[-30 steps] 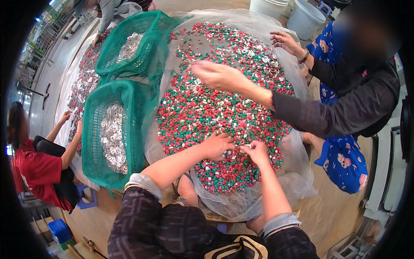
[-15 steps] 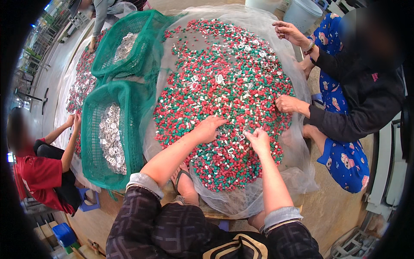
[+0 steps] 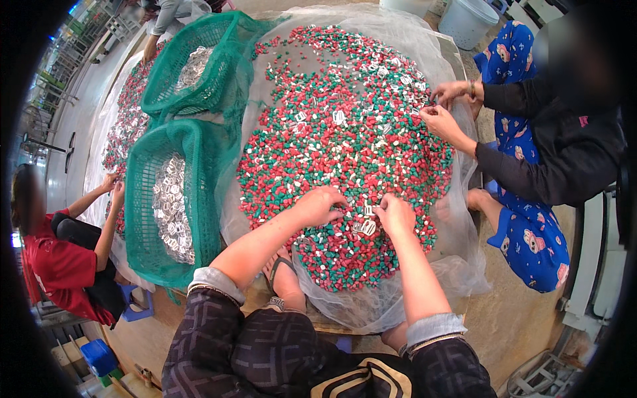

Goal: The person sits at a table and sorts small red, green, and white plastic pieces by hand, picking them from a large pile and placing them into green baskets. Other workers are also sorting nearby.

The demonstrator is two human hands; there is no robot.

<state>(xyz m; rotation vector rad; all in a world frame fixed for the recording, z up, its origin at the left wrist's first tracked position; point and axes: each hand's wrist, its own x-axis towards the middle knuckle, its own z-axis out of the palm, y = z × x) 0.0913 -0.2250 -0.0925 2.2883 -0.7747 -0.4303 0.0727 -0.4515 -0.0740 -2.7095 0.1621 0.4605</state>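
Observation:
Red, green and white pebble-like pieces [image 3: 318, 152] form a wide heap, with pale slotted buckle-like pieces scattered among them. My left hand [image 3: 322, 207] is low over the near part, fingers curled down, a gap showing between forefinger and thumb. Across from it, my right hand [image 3: 397, 215] has thumb and forefinger pressed together; whatever is between them is too small to make out. Two slotted buckle-like pieces, a larger one [image 3: 367, 228] and a smaller one [image 3: 369, 210], lie between my hands, close to the right fingertips.
Sheer white netting [image 3: 458, 278] lies under the heap. At left stand two green net-draped baskets, one near [image 3: 141, 212] and one far [image 3: 151, 86], holding pale buckle-like pieces. A co-worker's hands [image 3: 441, 119] work at the right edge; others sit at left. A bucket [image 3: 468, 23] stands behind.
My left hand's fingers have curled in, and my right hand has shifted slightly nearer. Pale buckle-like pieces now show more plainly between them. The right co-worker's two hands have come together at the heap's edge.

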